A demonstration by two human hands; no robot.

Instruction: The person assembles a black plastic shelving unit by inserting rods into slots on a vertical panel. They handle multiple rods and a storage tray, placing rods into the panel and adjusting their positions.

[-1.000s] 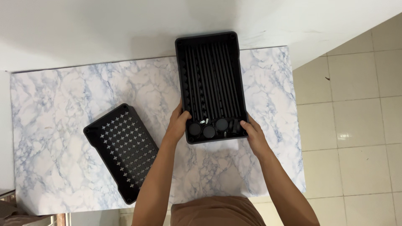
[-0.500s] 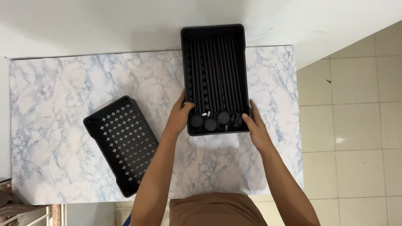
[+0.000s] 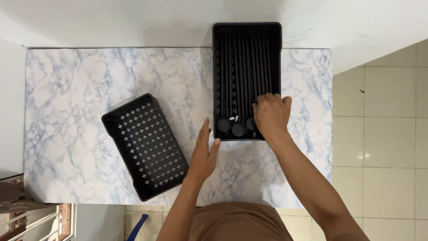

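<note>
A black ribbed tray (image 3: 246,58) lies lengthwise on the marble-patterned table (image 3: 80,80), its far end over the table's back edge. Several small black round pieces (image 3: 231,126) sit at its near end. My right hand (image 3: 271,115) reaches into the tray's near right corner, fingers curled down on the ribs; whether it holds a piece is hidden. My left hand (image 3: 204,154) hovers flat over the table just left of the tray's near corner, fingers apart, holding nothing. A second black tray with cross-shaped holes (image 3: 146,145) lies tilted to the left of that hand.
A white wall borders the table at the back and left. Beige floor tiles (image 3: 383,134) lie beyond the table's right edge. At the bottom left are a railing (image 3: 40,223) and something blue (image 3: 139,225).
Both hands let go of the ribbed tray's near corners. The left hand pulled back onto the table; the right hand moved into the tray. The tray now lies farther back.
</note>
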